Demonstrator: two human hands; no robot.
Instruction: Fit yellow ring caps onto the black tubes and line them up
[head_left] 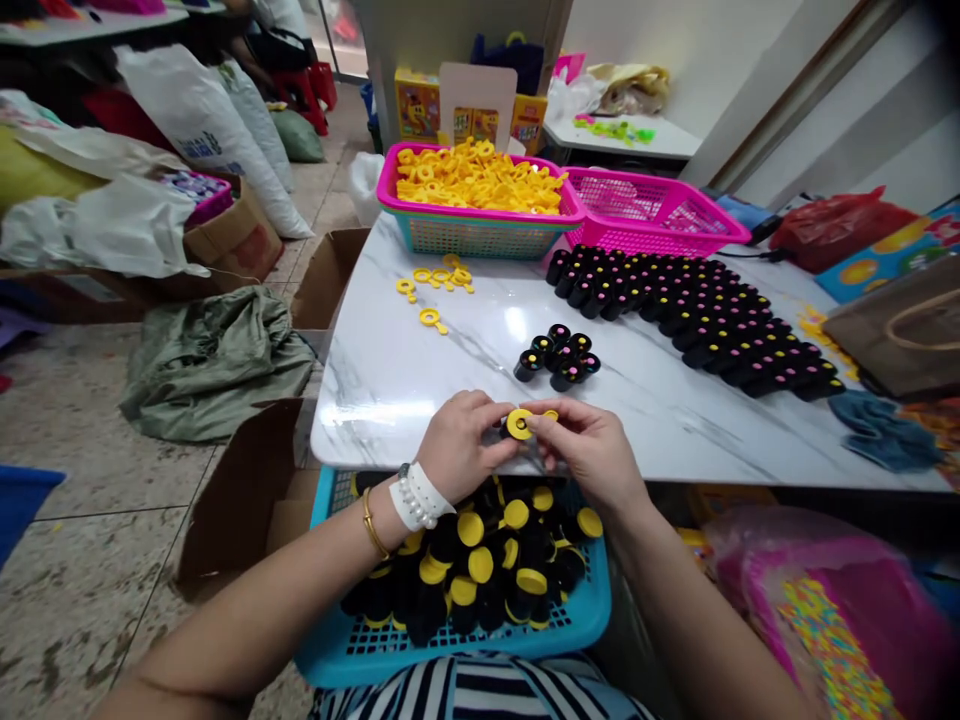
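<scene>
Our left hand [459, 447] and right hand [587, 447] are closed in a fingertip pinch on a yellow plastic ring [518, 424] at the edge of the marble table [390, 370], a light, stiff piece, probably slippery, best held by its rim.

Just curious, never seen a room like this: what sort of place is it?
Probably a small hand-assembly workshop: a basket of yellow rings, rows of black caps on the table, and sacks and cartons crowding the floor.
</scene>
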